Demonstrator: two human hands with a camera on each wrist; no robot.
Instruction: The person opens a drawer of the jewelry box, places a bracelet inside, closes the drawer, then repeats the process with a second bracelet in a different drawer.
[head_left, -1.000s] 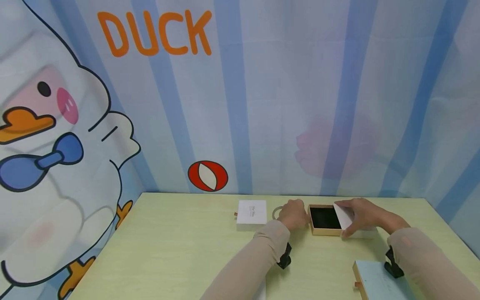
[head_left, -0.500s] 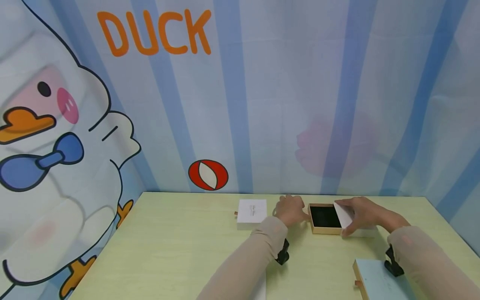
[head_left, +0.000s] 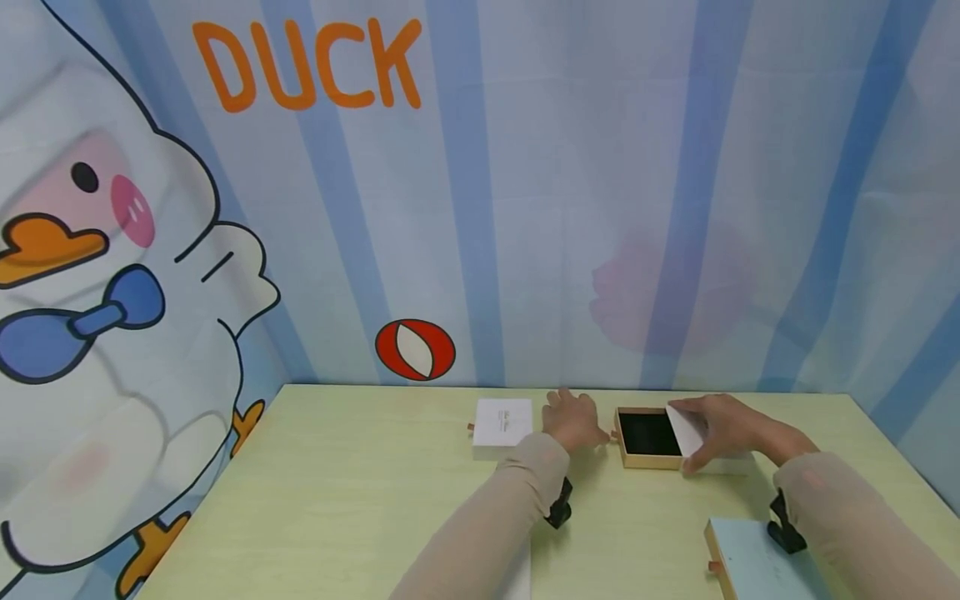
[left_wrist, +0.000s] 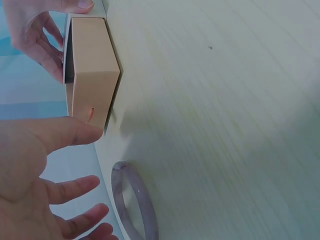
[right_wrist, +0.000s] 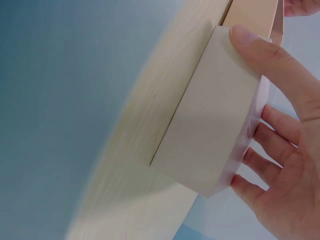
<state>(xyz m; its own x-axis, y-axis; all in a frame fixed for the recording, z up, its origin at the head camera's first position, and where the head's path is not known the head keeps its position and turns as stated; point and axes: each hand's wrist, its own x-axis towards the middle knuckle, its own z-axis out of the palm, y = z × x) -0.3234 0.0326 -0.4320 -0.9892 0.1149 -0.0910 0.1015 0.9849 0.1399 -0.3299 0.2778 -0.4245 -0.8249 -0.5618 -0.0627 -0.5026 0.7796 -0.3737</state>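
My right hand [head_left: 723, 429] grips the white sleeve [right_wrist: 205, 110] of a drawer-style gift box, thumb on one side and fingers on the other. The tan drawer [head_left: 652, 462] is slid partway out to the left, showing its black lining [head_left: 648, 435]. To its left, my left hand [head_left: 573, 423] has its fingers spread and holds nothing. Its thumb is close to the drawer's small orange pull cord [left_wrist: 91, 115]; whether they touch I cannot tell. In the left wrist view a pale purple-grey bangle [left_wrist: 143, 200] is on the table beside the left fingers; the hand hides it in the head view.
Left of my left hand is a closed white box [head_left: 503, 423] with a small tab. A light blue box [head_left: 768, 558] lies at the front right, under my right forearm. Part of another white thing [head_left: 519, 577] shows beside my left sleeve. A printed curtain [head_left: 540, 208] hangs behind the table.
My left hand has shifted left, away from the drawer, and its fingers have spread. The bangle, visible earlier in the head view, is now behind the hand. My right hand and the box stay put.
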